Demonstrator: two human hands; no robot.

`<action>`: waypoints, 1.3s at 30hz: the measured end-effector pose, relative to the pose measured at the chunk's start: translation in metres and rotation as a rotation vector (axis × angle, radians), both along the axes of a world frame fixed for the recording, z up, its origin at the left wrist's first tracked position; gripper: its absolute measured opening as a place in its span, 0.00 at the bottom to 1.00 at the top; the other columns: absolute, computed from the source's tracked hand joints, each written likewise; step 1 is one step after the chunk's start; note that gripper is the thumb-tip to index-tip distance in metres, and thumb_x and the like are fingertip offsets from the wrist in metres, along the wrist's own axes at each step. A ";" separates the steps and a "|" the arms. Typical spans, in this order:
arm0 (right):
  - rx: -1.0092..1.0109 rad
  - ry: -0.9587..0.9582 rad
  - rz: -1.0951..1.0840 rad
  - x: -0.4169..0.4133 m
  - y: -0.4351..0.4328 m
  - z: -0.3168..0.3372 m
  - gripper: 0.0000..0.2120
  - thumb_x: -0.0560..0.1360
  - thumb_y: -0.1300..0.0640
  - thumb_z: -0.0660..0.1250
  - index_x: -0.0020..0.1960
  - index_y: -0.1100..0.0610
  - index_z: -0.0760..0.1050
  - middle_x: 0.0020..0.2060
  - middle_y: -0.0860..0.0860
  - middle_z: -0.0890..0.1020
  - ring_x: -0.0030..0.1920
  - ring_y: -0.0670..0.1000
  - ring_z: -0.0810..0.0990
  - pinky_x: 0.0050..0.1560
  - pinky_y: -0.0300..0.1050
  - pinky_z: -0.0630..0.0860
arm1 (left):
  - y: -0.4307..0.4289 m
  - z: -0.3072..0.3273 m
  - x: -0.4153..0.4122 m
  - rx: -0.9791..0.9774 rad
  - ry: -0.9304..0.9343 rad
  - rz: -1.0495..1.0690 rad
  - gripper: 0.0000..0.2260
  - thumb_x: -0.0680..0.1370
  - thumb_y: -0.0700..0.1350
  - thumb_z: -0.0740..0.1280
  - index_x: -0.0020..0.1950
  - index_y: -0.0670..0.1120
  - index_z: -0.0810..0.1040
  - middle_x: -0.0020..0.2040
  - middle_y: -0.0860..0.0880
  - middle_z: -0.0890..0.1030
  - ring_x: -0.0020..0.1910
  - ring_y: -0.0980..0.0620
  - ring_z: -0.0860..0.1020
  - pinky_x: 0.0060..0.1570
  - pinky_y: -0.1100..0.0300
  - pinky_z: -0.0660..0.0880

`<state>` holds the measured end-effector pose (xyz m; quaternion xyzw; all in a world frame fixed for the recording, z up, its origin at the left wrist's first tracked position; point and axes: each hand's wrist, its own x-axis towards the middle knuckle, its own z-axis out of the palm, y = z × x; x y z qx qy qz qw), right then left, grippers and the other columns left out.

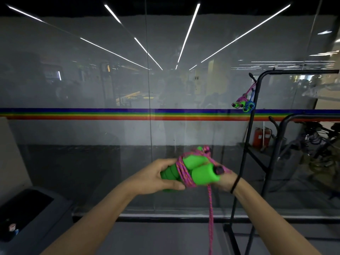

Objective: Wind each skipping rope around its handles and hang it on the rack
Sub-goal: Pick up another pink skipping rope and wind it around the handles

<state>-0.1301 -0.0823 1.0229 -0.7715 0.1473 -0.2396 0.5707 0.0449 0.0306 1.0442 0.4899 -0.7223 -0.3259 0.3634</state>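
A: Entry, head view. Where is the rope?

B: Low centre of the frame. Left hand [161, 178] is wrapped around the ribbed end of the two green handles [193, 172], fingers closed on them. Right hand [225, 180] sits at the capped end, largely hidden behind the handles; fingers look curled on the pink rope [182, 172], though the exact hold cannot be made out.

A: State of the winding?

B: Several pink turns cross the middle of the handles. A loose tail [210, 214] drops straight down and leaves the bottom edge of the frame.

A: Edges and free room?

B: Open air above and to the left of the hands. The black rack [257, 115] stands at right, its upright post near the right wrist but apart from it. Two wound ropes [243, 104], one pink and one blue, hang from a hook near the rack's upper corner.

A: Surroundings?

B: Glass wall [110, 80] straight ahead, with a rainbow stripe [92, 114] across it at mid-height and ceiling lights mirrored above. Grey floor below. Dark bin [27, 208] in the lower left corner.
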 end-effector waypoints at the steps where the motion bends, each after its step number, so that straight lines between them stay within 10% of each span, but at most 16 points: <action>1: -0.039 0.021 -0.084 0.001 0.001 -0.006 0.17 0.60 0.40 0.75 0.28 0.53 0.76 0.20 0.44 0.72 0.23 0.39 0.67 0.26 0.32 0.64 | -0.001 -0.001 -0.001 -0.002 0.048 0.045 0.15 0.71 0.38 0.72 0.57 0.45 0.78 0.51 0.51 0.83 0.51 0.56 0.81 0.51 0.63 0.77; 6: -0.080 0.179 -0.112 0.005 0.009 -0.008 0.18 0.81 0.52 0.50 0.34 0.54 0.64 0.21 0.43 0.62 0.20 0.41 0.58 0.20 0.31 0.56 | -0.012 -0.007 -0.004 -0.043 0.100 0.293 0.11 0.71 0.45 0.72 0.51 0.41 0.79 0.43 0.47 0.84 0.42 0.52 0.82 0.45 0.55 0.80; 15: -0.639 0.574 -0.225 0.006 0.020 0.010 0.15 0.80 0.55 0.54 0.37 0.50 0.71 0.31 0.43 0.73 0.33 0.42 0.71 0.32 0.24 0.64 | -0.023 -0.017 0.002 -0.177 -0.279 0.583 0.26 0.67 0.54 0.74 0.63 0.53 0.73 0.52 0.51 0.82 0.52 0.51 0.79 0.55 0.51 0.76; 19: -0.786 0.632 -0.183 0.008 0.022 0.017 0.12 0.79 0.56 0.57 0.49 0.59 0.78 0.47 0.56 0.81 0.49 0.52 0.77 0.46 0.37 0.67 | -0.020 -0.011 0.006 -0.188 -0.579 0.619 0.30 0.68 0.54 0.73 0.67 0.61 0.68 0.57 0.50 0.80 0.57 0.47 0.78 0.55 0.49 0.76; 27: -0.882 0.651 -0.051 0.005 0.026 0.051 0.09 0.71 0.47 0.69 0.38 0.51 0.79 0.27 0.43 0.74 0.31 0.41 0.73 0.36 0.37 0.69 | -0.012 0.003 0.005 -0.278 -1.055 0.291 0.27 0.70 0.53 0.71 0.68 0.58 0.67 0.52 0.52 0.83 0.50 0.50 0.80 0.55 0.59 0.68; 31: -0.665 0.449 0.055 0.000 0.021 0.066 0.08 0.66 0.52 0.75 0.33 0.49 0.76 0.24 0.43 0.76 0.27 0.39 0.71 0.31 0.31 0.65 | 0.005 0.008 -0.001 -0.203 -0.957 0.106 0.24 0.67 0.49 0.72 0.62 0.58 0.72 0.43 0.52 0.82 0.40 0.55 0.78 0.39 0.63 0.68; 35: -0.297 0.173 0.134 -0.005 0.009 0.056 0.09 0.70 0.66 0.69 0.35 0.55 0.77 0.26 0.43 0.79 0.27 0.38 0.74 0.31 0.28 0.68 | 0.018 0.009 -0.010 -0.115 -0.426 0.009 0.20 0.64 0.40 0.76 0.53 0.49 0.77 0.40 0.54 0.80 0.38 0.61 0.77 0.41 0.62 0.74; 39: -0.080 -0.086 0.062 -0.009 0.010 0.033 0.15 0.47 0.47 0.82 0.29 0.50 0.81 0.24 0.41 0.80 0.26 0.36 0.78 0.29 0.28 0.73 | 0.019 0.005 -0.015 -0.084 0.026 0.059 0.24 0.63 0.34 0.77 0.56 0.44 0.78 0.51 0.48 0.84 0.51 0.51 0.82 0.53 0.56 0.79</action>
